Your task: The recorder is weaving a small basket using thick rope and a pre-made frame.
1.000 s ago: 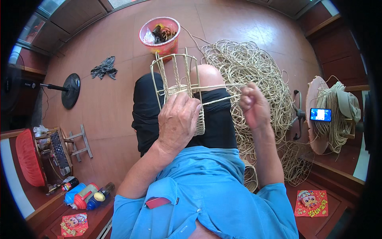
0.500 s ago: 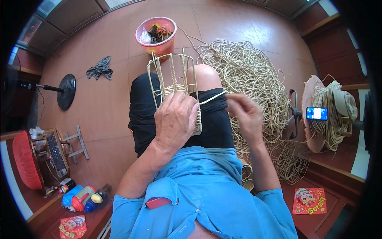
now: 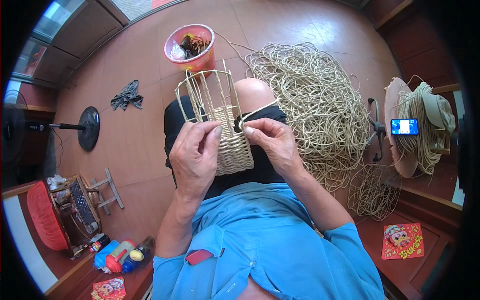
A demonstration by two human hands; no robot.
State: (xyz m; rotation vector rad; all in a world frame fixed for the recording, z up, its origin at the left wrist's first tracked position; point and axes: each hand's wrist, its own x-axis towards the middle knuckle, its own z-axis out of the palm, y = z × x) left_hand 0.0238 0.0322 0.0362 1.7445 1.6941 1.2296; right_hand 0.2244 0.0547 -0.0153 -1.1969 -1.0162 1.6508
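A half-woven basket of pale twisted cord rests on my lap, its woven lower part towards me. Its bare upright frame points away between my knees. At the basket's near left side, my left hand is closed, with thumb and forefinger pinched at the weave. My right hand pinches a strand of cord at the right edge of the frame. That strand runs up over my right knee toward the cord pile. The fingertips hide exactly where it meets the weave.
A big heap of loose cord covers the floor to the right. Beyond my knees stands a red bucket with odds and ends. A black fan base and a crumpled black bag are left. A phone sits by a cord-wound reel.
My left hand has shifted from across the basket to its left side. My right hand has come inward from the right to the frame. The basket has turned, showing more of its woven face.
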